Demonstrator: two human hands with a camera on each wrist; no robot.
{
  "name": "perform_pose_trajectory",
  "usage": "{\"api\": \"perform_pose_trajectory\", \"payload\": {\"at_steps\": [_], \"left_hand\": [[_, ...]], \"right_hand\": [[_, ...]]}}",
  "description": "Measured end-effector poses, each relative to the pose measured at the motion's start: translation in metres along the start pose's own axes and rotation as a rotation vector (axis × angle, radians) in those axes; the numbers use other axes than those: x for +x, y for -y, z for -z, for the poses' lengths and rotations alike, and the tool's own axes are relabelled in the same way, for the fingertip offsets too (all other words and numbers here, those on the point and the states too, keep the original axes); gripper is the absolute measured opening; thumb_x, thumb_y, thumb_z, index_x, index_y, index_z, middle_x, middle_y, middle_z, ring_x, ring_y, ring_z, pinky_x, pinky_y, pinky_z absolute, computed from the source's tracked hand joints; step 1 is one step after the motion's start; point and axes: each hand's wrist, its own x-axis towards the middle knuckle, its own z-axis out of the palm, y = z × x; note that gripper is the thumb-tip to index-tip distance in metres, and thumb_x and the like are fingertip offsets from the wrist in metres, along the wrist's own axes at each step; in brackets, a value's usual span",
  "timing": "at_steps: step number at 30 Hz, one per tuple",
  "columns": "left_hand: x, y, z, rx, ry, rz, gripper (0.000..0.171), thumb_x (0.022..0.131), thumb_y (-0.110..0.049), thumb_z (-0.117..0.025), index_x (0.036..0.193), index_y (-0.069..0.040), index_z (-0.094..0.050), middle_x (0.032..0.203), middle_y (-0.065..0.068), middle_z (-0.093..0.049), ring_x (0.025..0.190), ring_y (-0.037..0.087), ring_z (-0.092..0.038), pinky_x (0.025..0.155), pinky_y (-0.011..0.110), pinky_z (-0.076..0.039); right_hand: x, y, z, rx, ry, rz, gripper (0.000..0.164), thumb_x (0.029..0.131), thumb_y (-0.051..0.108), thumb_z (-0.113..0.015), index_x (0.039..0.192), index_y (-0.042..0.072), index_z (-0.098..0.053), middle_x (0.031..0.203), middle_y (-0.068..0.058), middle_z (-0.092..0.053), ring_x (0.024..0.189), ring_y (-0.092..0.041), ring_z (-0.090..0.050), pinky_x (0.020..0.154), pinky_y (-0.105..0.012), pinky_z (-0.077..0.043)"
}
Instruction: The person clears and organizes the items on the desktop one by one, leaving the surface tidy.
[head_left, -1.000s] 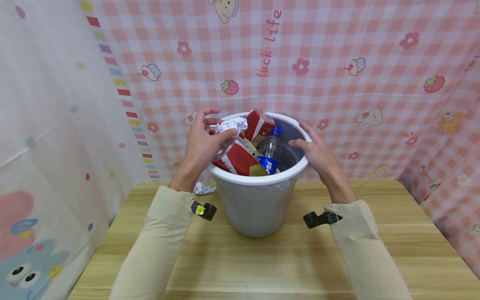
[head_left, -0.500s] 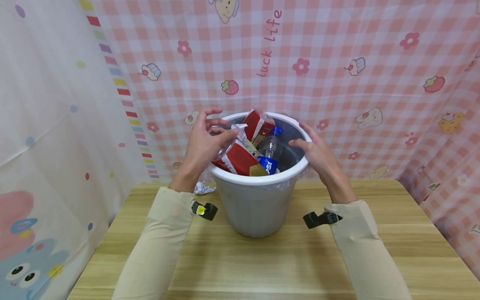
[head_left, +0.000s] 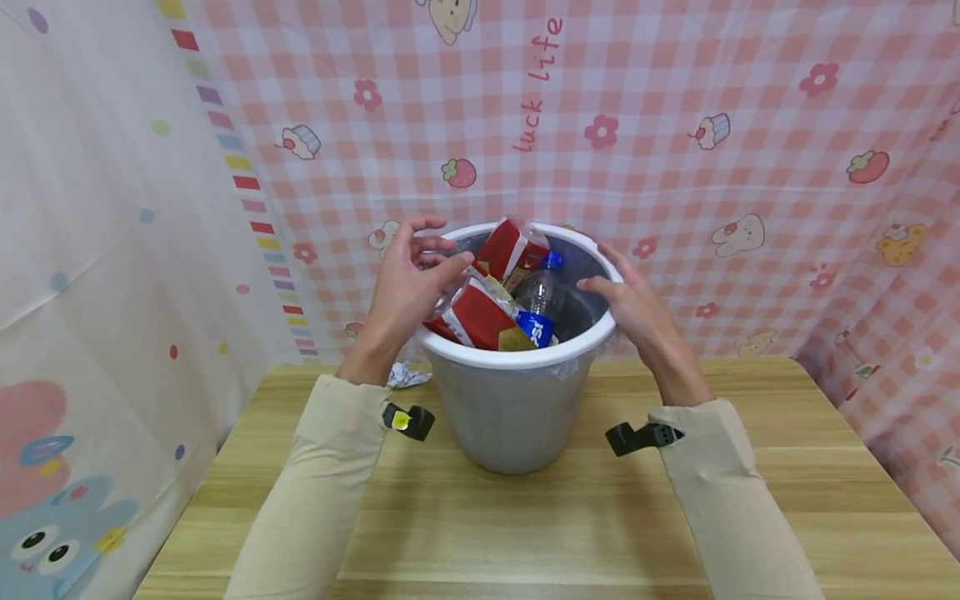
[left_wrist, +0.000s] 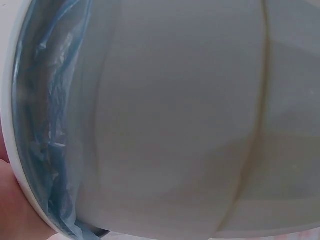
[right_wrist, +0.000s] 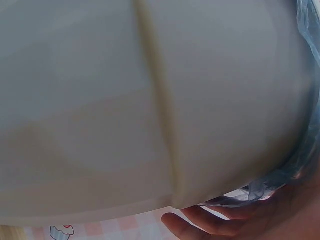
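A grey trash can [head_left: 517,408] with a white rim and a plastic liner stands on the table. Inside it lie red paper packages [head_left: 480,317] and a clear Pepsi bottle [head_left: 538,296] with a blue cap. Over the left side of the rim hovers my left hand [head_left: 412,275], its fingers loosely bent and holding nothing. On the opposite side my right hand [head_left: 637,304] grips the rim, thumb inside and fingers outside. The right wrist view has those fingers [right_wrist: 212,222] against the can's outer side. Part of the can's contents is hidden behind my left hand.
A crumpled paper ball [head_left: 407,375] lies on the wooden table [head_left: 480,542], left of the can and partly behind my left wrist. Behind the table hangs a pink checked cloth [head_left: 600,92]; a white patterned curtain [head_left: 112,225] hangs at the left.
The crumpled paper that my left hand held has been let go and dropped into the can, out of sight. My right hand has stayed on the rim.
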Motion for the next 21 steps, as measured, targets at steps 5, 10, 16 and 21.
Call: {"api": "perform_pose_trajectory", "payload": {"at_steps": [5, 10, 16, 21], "left_hand": [[-0.0001, -0.0005, -0.0012, -0.033, -0.004, 0.002, 0.049, 0.090, -0.026, -0.073, 0.133, -0.022, -0.049, 0.118, 0.004, -0.060, 0.101, 0.022, -0.061, 0.081, 0.039, -0.057], [-0.0007, 0.0012, -0.0002, -0.081, -0.035, -0.013, 0.040, 0.093, -0.024, -0.069, 0.129, -0.021, -0.053, 0.117, 0.005, -0.061, 0.105, 0.020, -0.058, 0.089, 0.037, -0.055], [-0.0008, 0.0026, 0.0014, -0.127, -0.076, -0.064, 0.031, 0.095, -0.021, -0.065, 0.125, -0.018, -0.056, 0.114, 0.007, -0.062, 0.104, 0.022, -0.058, 0.096, 0.039, -0.051], [0.0002, 0.0028, 0.0020, -0.134, -0.112, -0.088, 0.032, 0.096, -0.018, -0.062, 0.127, -0.011, -0.056, 0.112, 0.006, -0.063, 0.101, 0.024, -0.056, 0.092, 0.039, -0.049]], "right_hand": [[-0.0002, 0.0000, -0.0003, 0.006, 0.000, 0.000, 0.075, 0.099, 0.025, -0.053, 0.160, 0.024, -0.011, 0.150, -0.019, -0.043, 0.113, -0.037, -0.061, 0.075, -0.026, -0.055], [-0.0005, 0.0003, -0.0004, 0.007, -0.001, -0.004, 0.074, 0.099, 0.025, -0.053, 0.160, 0.024, -0.011, 0.150, -0.019, -0.042, 0.115, -0.039, -0.060, 0.077, -0.027, -0.055], [-0.0001, 0.0006, -0.0008, 0.014, -0.001, -0.004, 0.075, 0.098, 0.024, -0.053, 0.160, 0.024, -0.011, 0.151, -0.019, -0.041, 0.116, -0.039, -0.059, 0.078, -0.027, -0.055], [-0.0001, 0.0009, -0.0010, 0.021, 0.001, -0.003, 0.075, 0.098, 0.023, -0.053, 0.160, 0.024, -0.011, 0.151, -0.019, -0.042, 0.118, -0.039, -0.058, 0.079, -0.027, -0.055]]}}
